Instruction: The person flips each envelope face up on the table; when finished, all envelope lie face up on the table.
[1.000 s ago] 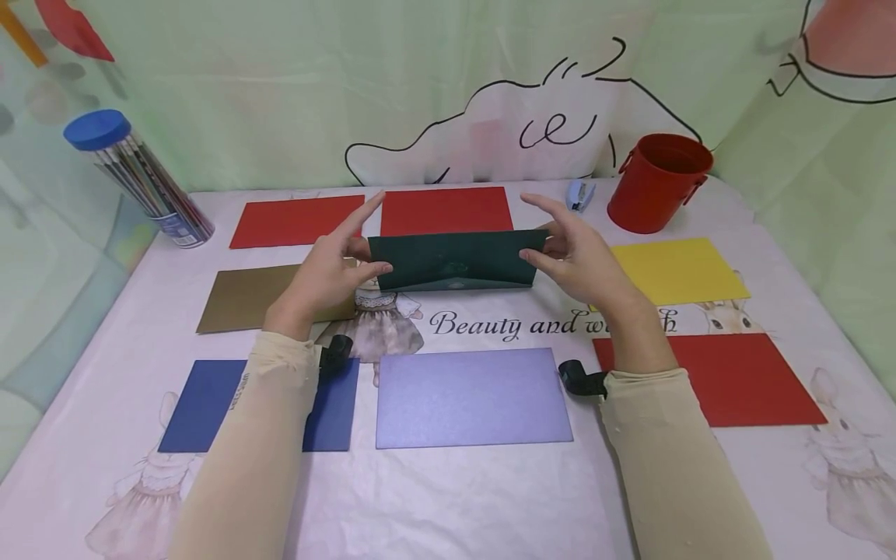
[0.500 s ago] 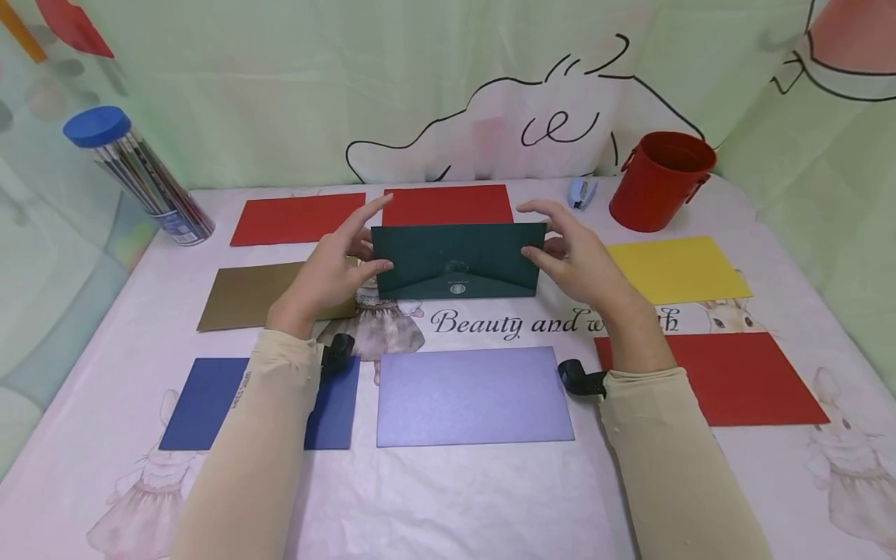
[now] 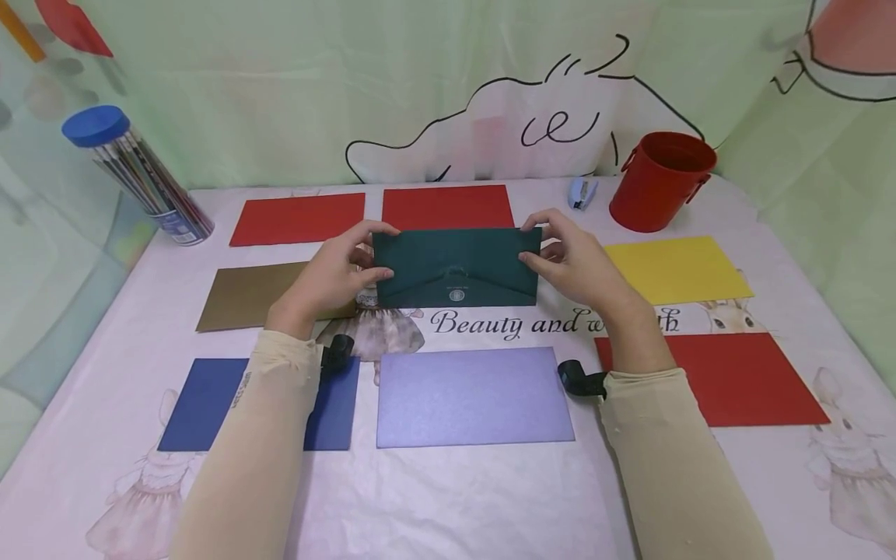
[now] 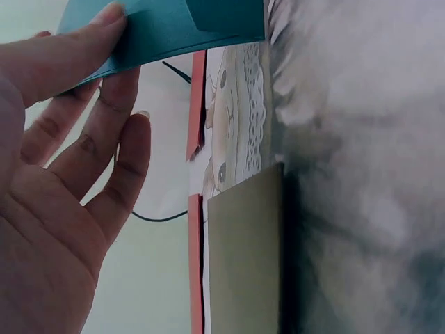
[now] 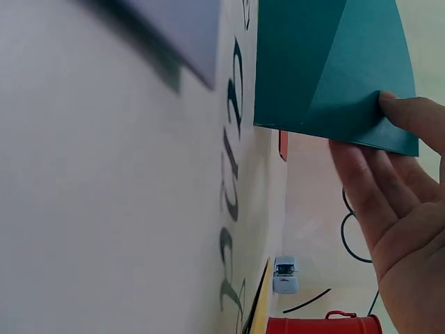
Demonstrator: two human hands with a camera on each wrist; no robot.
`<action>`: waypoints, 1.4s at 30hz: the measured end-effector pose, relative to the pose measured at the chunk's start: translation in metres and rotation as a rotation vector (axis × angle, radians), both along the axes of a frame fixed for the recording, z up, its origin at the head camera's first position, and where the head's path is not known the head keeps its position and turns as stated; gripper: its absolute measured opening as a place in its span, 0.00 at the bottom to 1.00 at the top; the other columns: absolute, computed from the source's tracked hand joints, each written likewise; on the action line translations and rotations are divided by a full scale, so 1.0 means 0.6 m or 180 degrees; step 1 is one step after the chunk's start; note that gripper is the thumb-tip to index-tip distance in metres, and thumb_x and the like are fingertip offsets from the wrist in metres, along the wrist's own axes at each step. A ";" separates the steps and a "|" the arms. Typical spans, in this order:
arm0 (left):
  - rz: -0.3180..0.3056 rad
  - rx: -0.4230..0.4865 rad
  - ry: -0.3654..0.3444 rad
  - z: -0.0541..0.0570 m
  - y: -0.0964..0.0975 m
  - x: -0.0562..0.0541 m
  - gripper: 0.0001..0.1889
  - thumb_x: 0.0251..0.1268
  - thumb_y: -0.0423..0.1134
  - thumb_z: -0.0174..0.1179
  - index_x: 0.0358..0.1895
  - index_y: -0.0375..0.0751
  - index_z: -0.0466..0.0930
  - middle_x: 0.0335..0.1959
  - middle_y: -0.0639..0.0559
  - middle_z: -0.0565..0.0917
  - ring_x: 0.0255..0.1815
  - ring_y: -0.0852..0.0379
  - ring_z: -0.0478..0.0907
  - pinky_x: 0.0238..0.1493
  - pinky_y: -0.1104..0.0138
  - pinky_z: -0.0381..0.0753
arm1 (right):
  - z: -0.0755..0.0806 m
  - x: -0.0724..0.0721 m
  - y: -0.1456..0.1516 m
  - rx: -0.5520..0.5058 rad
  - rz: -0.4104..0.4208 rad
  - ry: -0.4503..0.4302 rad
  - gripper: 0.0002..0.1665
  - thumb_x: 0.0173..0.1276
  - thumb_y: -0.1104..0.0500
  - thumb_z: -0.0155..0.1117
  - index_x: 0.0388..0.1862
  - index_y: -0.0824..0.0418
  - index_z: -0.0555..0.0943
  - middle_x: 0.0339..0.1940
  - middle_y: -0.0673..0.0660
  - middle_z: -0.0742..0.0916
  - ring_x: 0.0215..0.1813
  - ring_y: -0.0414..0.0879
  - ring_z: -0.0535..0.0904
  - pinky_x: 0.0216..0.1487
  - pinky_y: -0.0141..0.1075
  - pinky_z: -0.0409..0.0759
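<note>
A dark green envelope [image 3: 455, 260] with a pointed flap and a small pale emblem is held up tilted at the middle of the table, its flap side facing me. My left hand [image 3: 329, 268] pinches its left end, thumb in front and fingers behind, as the left wrist view also shows on the envelope [image 4: 167, 31]. At the right end my right hand [image 3: 577, 260] pinches it the same way, index fingertip at the top edge. In the right wrist view the thumb presses the envelope [image 5: 334, 69] near its corner.
Around lie a lilac envelope [image 3: 476, 397], a blue one [image 3: 329, 420], a brown one [image 3: 252, 295], a yellow one [image 3: 679, 271] and several red ones [image 3: 749, 381]. Behind stand a red bucket [image 3: 658, 187], a light blue stapler [image 3: 581, 193] and a blue-lidded pencil jar [image 3: 150, 183].
The green envelope has turned from a steep tilt to show its flap side more fully, and has come slightly lower. Both index fingers, raised before, have come down to its top edge.
</note>
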State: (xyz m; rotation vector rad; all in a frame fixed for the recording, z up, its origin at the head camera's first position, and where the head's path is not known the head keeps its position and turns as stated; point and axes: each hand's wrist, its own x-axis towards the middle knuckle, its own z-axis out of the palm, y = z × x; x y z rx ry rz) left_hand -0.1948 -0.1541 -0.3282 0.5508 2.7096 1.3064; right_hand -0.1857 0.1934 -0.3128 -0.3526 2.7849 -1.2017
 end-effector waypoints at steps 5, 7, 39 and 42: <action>-0.0039 0.0046 -0.0170 -0.002 0.001 -0.002 0.36 0.59 0.32 0.73 0.70 0.56 0.70 0.56 0.47 0.74 0.45 0.49 0.81 0.44 0.57 0.85 | -0.001 -0.002 -0.001 0.0066 -0.0050 -0.0137 0.32 0.72 0.60 0.67 0.70 0.53 0.65 0.64 0.66 0.75 0.60 0.62 0.77 0.57 0.58 0.78; -0.0050 0.0054 -0.0210 -0.003 0.002 -0.003 0.37 0.58 0.31 0.74 0.70 0.55 0.69 0.57 0.47 0.74 0.45 0.49 0.81 0.43 0.57 0.86 | -0.001 -0.004 -0.001 0.0078 -0.0066 -0.0180 0.35 0.70 0.60 0.69 0.71 0.53 0.64 0.64 0.66 0.75 0.59 0.62 0.77 0.56 0.58 0.79; -0.0208 -0.0700 -0.0345 -0.012 0.011 -0.006 0.39 0.57 0.38 0.75 0.74 0.52 0.70 0.40 0.43 0.77 0.42 0.48 0.77 0.42 0.59 0.84 | -0.007 -0.010 -0.004 0.0685 0.0170 -0.0721 0.31 0.63 0.62 0.75 0.66 0.59 0.80 0.60 0.66 0.77 0.60 0.62 0.74 0.51 0.49 0.83; -0.0202 -0.0750 -0.0324 -0.012 0.012 -0.005 0.38 0.58 0.38 0.74 0.74 0.51 0.70 0.41 0.44 0.76 0.46 0.48 0.76 0.47 0.57 0.83 | -0.007 -0.008 -0.005 0.0727 0.0182 -0.0752 0.31 0.64 0.62 0.74 0.67 0.59 0.79 0.63 0.66 0.75 0.60 0.62 0.74 0.51 0.48 0.83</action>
